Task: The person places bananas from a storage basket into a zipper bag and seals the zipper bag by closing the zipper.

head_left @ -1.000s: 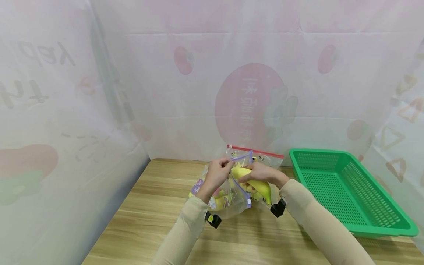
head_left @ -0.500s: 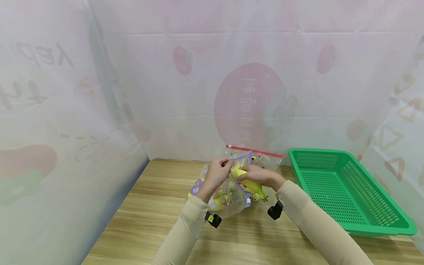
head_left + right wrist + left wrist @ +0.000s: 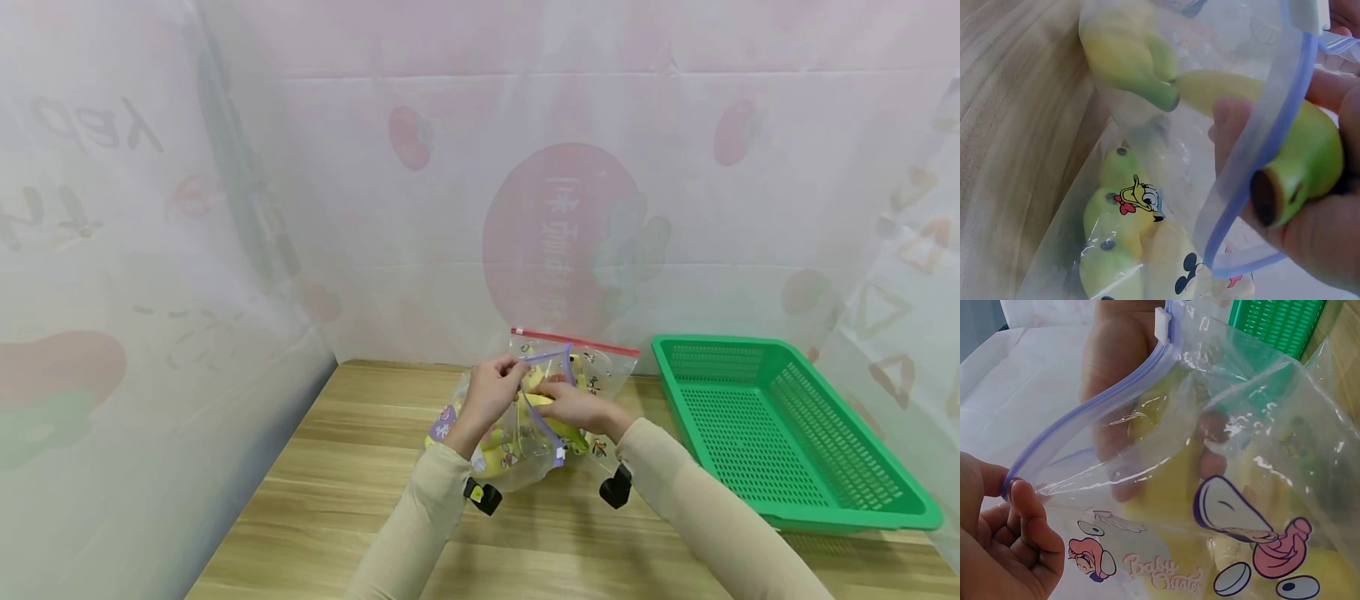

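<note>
My left hand point(image 3: 491, 393) pinches the purple zip edge of a clear printed zip bag point(image 3: 1166, 562), keeping its mouth apart. In my right hand point(image 3: 583, 408) is a yellow banana with a green stem end point(image 3: 1310, 156). Its far part is inside the bag, seen through the film in the left wrist view, and the stem end lies at the purple rim. Right fingers also show through the plastic there. Deeper in this bag lie other yellow bananas point(image 3: 1125, 56). A white slider point(image 3: 1162, 326) sits on the purple zip.
Behind and right of the purple-edged bag lies a second clear bag with a red zip point(image 3: 577, 340), holding yellow-green pieces with dark spots point(image 3: 1107, 215). A green plastic basket point(image 3: 757, 442) stands on the right of the wooden table point(image 3: 330, 467). Printed cloth point(image 3: 360, 217) hangs around the table.
My right hand has moved left and slightly down, pushing the banana further into the purple-edged bag. The left hand stays at the zip edge.
</note>
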A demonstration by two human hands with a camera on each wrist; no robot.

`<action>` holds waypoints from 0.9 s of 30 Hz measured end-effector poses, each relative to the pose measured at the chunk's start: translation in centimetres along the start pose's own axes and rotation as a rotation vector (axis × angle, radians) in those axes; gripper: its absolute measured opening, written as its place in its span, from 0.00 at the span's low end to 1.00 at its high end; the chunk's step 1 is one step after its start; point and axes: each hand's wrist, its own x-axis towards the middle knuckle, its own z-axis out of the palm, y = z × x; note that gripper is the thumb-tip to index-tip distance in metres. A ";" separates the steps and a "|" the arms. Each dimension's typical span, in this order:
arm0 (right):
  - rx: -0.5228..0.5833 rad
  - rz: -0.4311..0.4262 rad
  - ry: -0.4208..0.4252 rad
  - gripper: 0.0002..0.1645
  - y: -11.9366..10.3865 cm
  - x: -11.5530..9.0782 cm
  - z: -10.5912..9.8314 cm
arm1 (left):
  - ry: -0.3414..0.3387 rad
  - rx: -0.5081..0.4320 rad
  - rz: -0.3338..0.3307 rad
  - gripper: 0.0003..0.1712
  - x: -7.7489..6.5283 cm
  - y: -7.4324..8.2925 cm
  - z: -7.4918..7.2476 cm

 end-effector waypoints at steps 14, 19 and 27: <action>-0.020 -0.041 0.012 0.26 0.2 0.6 0.8 | -0.007 -0.005 -0.003 0.12 -0.3 0.4 -0.2; -0.035 -0.061 -0.026 0.16 0.1 0.9 1.1 | -0.003 -0.002 0.000 0.12 -0.3 0.4 -0.2; -0.027 -0.011 0.001 0.19 0.7 0.7 0.9 | 0.006 -0.005 -0.021 0.12 -0.1 0.3 -0.5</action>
